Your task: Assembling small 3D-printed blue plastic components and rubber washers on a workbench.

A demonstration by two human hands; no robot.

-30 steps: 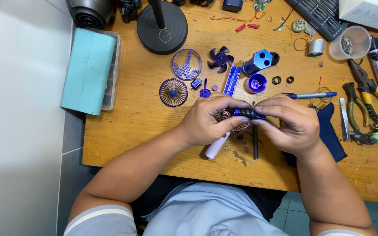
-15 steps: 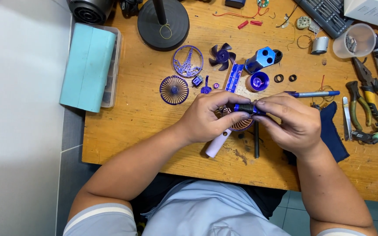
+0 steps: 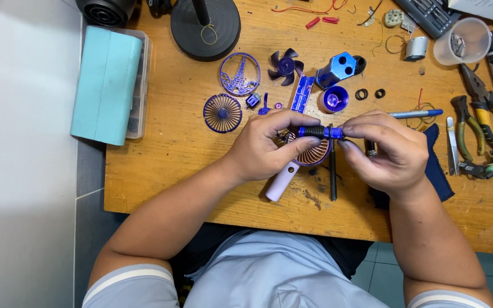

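Both hands meet over the middle of a wooden table [image 3: 161, 148]. Between them lies a small screwdriver [image 3: 320, 132] with a black grip and blue ends, held level. My left hand [image 3: 269, 145] pinches its left end, and the thumb rests on the round grille of a small hand fan [image 3: 310, 153]. The fan's lilac handle [image 3: 281, 181] sticks out below that hand. My right hand [image 3: 386, 151] grips the screwdriver's blue right end with its fingertips. The tool's tip is hidden by the fingers.
Blue fan parts lie behind the hands: two round grilles [image 3: 222, 113], a blade wheel [image 3: 285, 64], a housing [image 3: 338, 68] and a cap [image 3: 334, 100]. Pliers [image 3: 477, 108] and a clear cup [image 3: 463, 41] are at right. A teal box [image 3: 106, 82] sits at left, a black round base [image 3: 205, 25] behind.
Both hands stay closed on the screwdriver over the fan in about the same place. Only the view has shifted slightly.
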